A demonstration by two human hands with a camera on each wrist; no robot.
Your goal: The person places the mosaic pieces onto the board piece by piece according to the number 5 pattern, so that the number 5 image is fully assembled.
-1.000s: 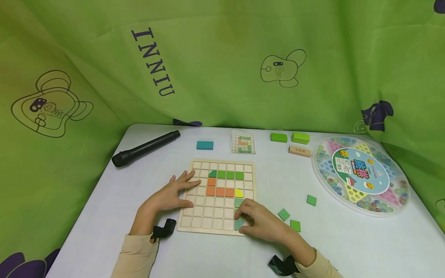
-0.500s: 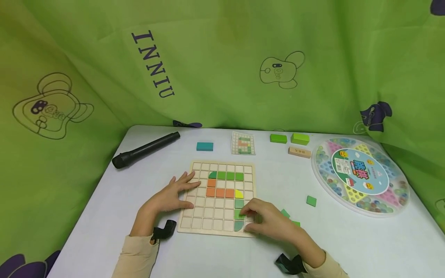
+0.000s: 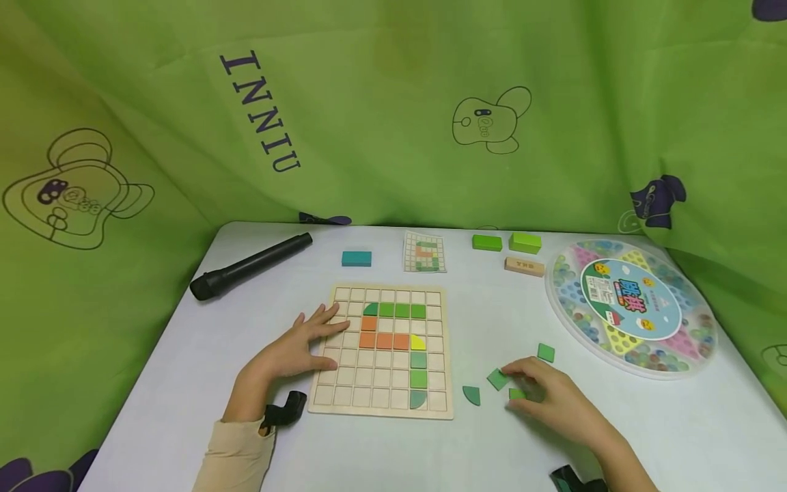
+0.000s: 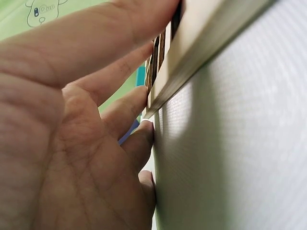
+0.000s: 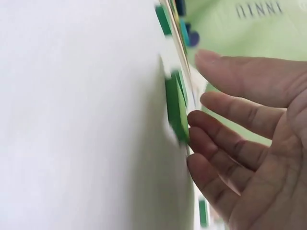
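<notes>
**Right hand on loose green tiles beside the grid board**

The right hand lies on the bench to the right of the wooden grid board, its grip loose: fingers nearly straight, fingertips touching a green square tile and a second green tile just under them, neither one pinched. The right wrist view shows those fingers extended against a green tile's edge. A third green tile sits just beyond the hand, and a quarter-round green piece lies between the hand and the board.

The left hand rests flat on the board's left edge, grip apart, fingers spread over the outer cells; the left wrist view shows the fingers pressed on the board.

On the board, green, orange and one yellow piece fill a winding run of cells down to the near right corner. Behind the board lie a pattern card, a teal block and a black cylinder. To the board's far right stand two green blocks, a wooden block and a round marble game tray.
</notes>
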